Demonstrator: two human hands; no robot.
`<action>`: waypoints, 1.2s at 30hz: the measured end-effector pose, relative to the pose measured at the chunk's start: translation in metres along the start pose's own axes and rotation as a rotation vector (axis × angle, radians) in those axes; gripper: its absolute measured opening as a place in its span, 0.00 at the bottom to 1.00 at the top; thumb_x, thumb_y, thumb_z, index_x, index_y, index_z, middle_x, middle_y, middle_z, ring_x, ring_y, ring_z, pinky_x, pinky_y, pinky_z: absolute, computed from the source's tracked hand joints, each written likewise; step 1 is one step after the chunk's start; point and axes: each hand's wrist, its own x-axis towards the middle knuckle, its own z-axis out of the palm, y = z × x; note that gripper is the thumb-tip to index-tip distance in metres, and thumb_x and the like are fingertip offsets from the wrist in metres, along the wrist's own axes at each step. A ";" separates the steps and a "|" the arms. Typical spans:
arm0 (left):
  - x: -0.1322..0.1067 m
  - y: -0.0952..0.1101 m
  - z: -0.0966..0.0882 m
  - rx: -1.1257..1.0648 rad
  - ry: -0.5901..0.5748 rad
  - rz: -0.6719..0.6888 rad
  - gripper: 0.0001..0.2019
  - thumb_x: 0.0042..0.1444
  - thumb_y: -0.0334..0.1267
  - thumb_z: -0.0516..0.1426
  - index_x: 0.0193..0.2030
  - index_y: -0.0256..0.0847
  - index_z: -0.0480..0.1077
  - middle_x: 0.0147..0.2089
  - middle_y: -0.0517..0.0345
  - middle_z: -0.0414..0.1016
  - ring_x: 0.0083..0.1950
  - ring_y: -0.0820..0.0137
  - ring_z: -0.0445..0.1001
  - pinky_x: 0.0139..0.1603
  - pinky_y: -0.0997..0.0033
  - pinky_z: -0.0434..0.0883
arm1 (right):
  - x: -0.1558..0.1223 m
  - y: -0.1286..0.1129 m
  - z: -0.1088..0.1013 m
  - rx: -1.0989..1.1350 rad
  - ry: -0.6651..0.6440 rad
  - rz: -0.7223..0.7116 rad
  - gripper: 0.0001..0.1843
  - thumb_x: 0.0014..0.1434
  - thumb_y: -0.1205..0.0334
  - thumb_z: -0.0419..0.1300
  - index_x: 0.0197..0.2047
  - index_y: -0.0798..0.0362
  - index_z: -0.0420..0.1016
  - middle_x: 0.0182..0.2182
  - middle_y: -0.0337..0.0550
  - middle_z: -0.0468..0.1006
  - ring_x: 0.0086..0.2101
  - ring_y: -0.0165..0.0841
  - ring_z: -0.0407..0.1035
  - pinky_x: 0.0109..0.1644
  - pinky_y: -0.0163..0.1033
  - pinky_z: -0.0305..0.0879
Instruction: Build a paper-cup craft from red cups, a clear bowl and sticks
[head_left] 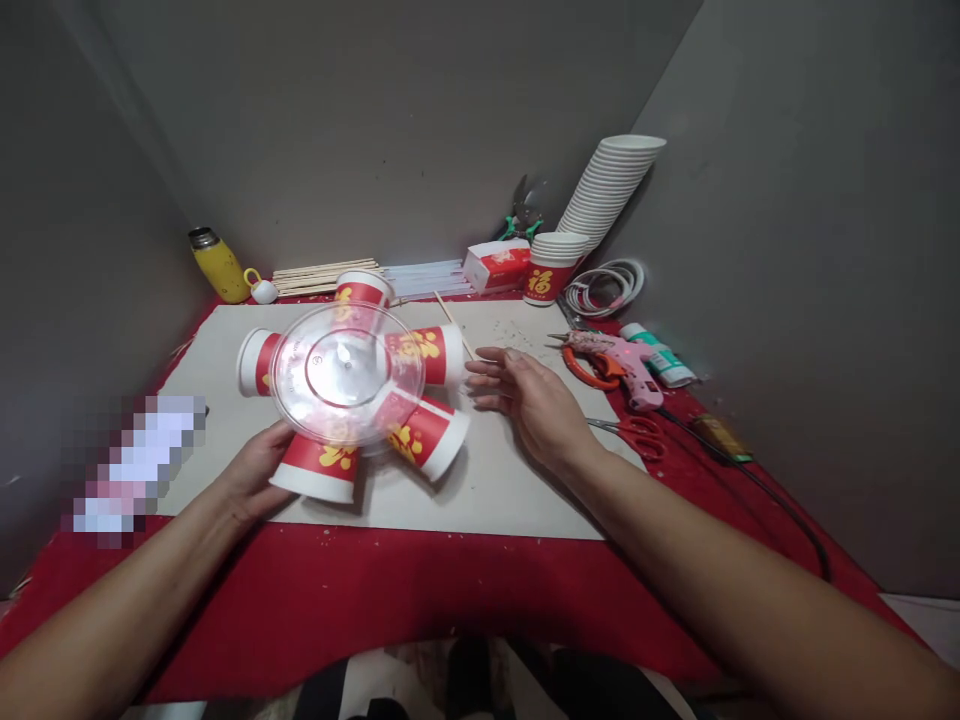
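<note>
Several red-and-white paper cups (319,468) with gold characters lie on their sides in a ring, rims pointing outward. A clear round plastic lid (347,372) covers their inner ends. My left hand (259,472) grips the front-left cup of this ring, its fingers partly hidden behind the cup. To the right of the ring, my right hand (529,400) is open with the fingers stretched toward the cups, holding nothing. A thin wooden stick (452,322) lies on the white paper sheet (517,480), just beyond my right fingertips.
A pink glue gun (626,362), orange-handled scissors (641,437) and a green-white tube (658,355) lie at right. Stacked paper cups (611,190), a red-white box (499,266), wooden sticks (322,277) and a yellow bottle (219,268) line the back. A blurred-out object (142,465) lies left.
</note>
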 end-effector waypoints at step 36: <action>-0.004 -0.004 0.018 -0.087 0.022 0.144 0.20 0.64 0.27 0.52 0.62 0.29 0.69 0.43 0.46 0.83 0.41 0.65 0.82 0.58 0.63 0.74 | -0.031 0.000 0.017 -0.112 -0.268 -0.056 0.21 0.60 0.40 0.61 0.48 0.46 0.77 0.42 0.44 0.79 0.38 0.34 0.72 0.36 0.40 0.70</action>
